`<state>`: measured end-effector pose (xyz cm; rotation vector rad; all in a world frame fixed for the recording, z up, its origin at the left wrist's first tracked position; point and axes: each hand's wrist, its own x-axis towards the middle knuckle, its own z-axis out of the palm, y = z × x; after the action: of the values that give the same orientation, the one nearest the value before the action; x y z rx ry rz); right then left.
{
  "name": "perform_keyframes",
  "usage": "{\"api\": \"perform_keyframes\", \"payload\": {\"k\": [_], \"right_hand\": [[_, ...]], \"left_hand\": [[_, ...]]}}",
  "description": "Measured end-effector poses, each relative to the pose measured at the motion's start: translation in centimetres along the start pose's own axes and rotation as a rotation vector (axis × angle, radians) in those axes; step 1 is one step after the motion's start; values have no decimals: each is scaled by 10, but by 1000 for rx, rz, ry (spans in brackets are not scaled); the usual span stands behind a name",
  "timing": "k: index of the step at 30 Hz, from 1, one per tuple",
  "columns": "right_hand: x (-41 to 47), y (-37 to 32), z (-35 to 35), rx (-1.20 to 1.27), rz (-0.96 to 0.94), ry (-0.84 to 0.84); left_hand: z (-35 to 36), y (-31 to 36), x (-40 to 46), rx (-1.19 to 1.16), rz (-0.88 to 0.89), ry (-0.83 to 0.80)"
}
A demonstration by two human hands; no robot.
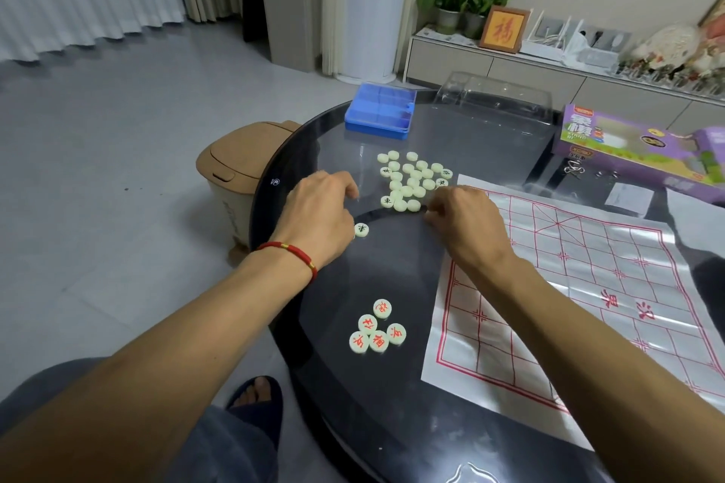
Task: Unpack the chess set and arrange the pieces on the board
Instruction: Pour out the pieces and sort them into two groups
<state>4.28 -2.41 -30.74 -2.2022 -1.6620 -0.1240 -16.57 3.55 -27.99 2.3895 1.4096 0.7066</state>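
Between the hands sits the pile of pale pieces (412, 180) on the dark glass table (392, 271). Left hand (319, 220) curled, grip unclear; right hand (463, 223) pinches one piece. Five red pieces (376, 327) nearer, board sheet (588, 286) right. Grey tiled floor (117, 149).

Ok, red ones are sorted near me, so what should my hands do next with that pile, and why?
Probably flip another blank-side-up piece in the pile with the right hand to read its colour. Most there show no character, five red pieces sit grouped nearer you, one black piece lies by the left hand, and the board holds none.
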Motion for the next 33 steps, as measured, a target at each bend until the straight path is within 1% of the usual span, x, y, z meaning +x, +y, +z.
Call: {"api": "perform_keyframes", "payload": {"k": [2,3,4,5,7,8,10,13,15,17,19,21,23,25,27,29,33], "right_hand": [[-7,2,-5,42,-10,-25],[-10,1,-10,105,2,-28],[-13,-1,-16,248,50,-40],[-17,-5,-24,457,125,-76],[-25,-14,-36,860,253,-207],[-28,-17,-41,957,266,-258],[-33,-23,-47,976,222,-286],[-37,-32,-51,999,166,-313],[-37,-37,-49,958,137,-319],[-35,-39,-44,847,123,-271],[-33,-37,-36,628,89,-171],[-31,-31,-29,427,38,-70],[-30,-22,-24,314,30,16],[-29,-14,-20,234,21,66],[-24,-9,-14,157,-5,53],[-16,-10,-7,96,-27,-4],[-2,-12,2,42,-49,-57]], "left_hand": [[-1,6,-2,-88,26,23],[-2,10,-4,-162,26,25],[-2,15,-6,-241,10,18],[-3,19,-8,-317,-19,-4],[-1,24,-12,-498,-103,-91],[-1,27,-14,-614,-152,-153],[-2,30,-19,-780,-204,-229],[-8,29,-23,-802,-205,-232],[-12,25,-25,-798,-226,-248],[-15,19,-25,-736,-232,-254],[-22,11,-25,-544,-180,-284],[-31,3,-29,-356,-117,-404],[-38,-1,-40,-251,-84,-506],[-40,-3,-48,-201,-74,-517],[-38,-3,-52,-174,-65,-522],[-36,-2,-52,-175,-60,-550],[-35,-1,-53,-182,-21,-579]]}}
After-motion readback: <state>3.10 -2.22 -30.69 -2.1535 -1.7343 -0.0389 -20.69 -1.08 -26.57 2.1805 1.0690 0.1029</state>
